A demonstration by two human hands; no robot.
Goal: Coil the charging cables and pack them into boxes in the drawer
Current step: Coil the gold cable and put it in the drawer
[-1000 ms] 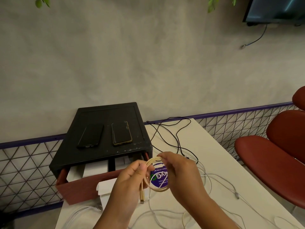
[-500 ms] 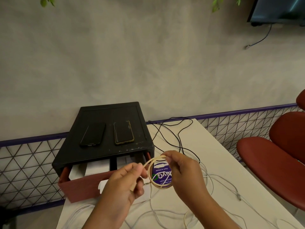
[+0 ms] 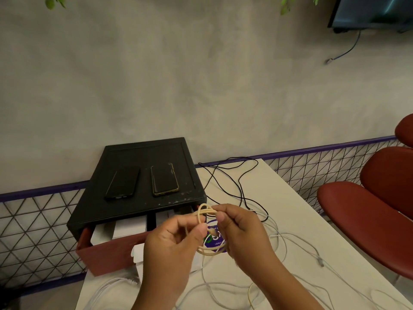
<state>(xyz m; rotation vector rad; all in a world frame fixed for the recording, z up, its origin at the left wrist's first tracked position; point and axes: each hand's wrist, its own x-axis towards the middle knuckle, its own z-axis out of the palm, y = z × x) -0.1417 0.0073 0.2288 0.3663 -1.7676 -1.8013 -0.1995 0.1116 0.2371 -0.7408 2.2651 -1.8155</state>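
1. A beige charging cable (image 3: 210, 252) is being held as a small coil above the bench (image 3: 283, 198), just in front of the open drawer (image 3: 107, 253) and between both hands.
2. The left side of the coil is being gripped by the left hand (image 3: 172, 247), with strands being pinched between its curled thumb and forefinger.
3. The top of the coil is being pinched by the right hand (image 3: 241, 233), where several loops are being gathered together under the thumb.
4. A plug end of the cable is being shown inside the loop, close to the left thumb.
5. The red drawer is being left pulled out of a black cabinet (image 3: 143, 157), and white boxes (image 3: 129, 228) are being kept inside it.
6. Another white box (image 3: 139, 257) is being partly hidden by the left hand, on the bench just before the drawer.
7. Two dark phones (image 3: 123, 183) are being carried side by side on the cabinet's top.
8. Loose white cables (image 3: 279, 242) are being left spread over the bench, and a black cable (image 3: 239, 182) is being trailed toward its far edge.
9. A purple sticker (image 3: 215, 238) is being partly covered by the coil.
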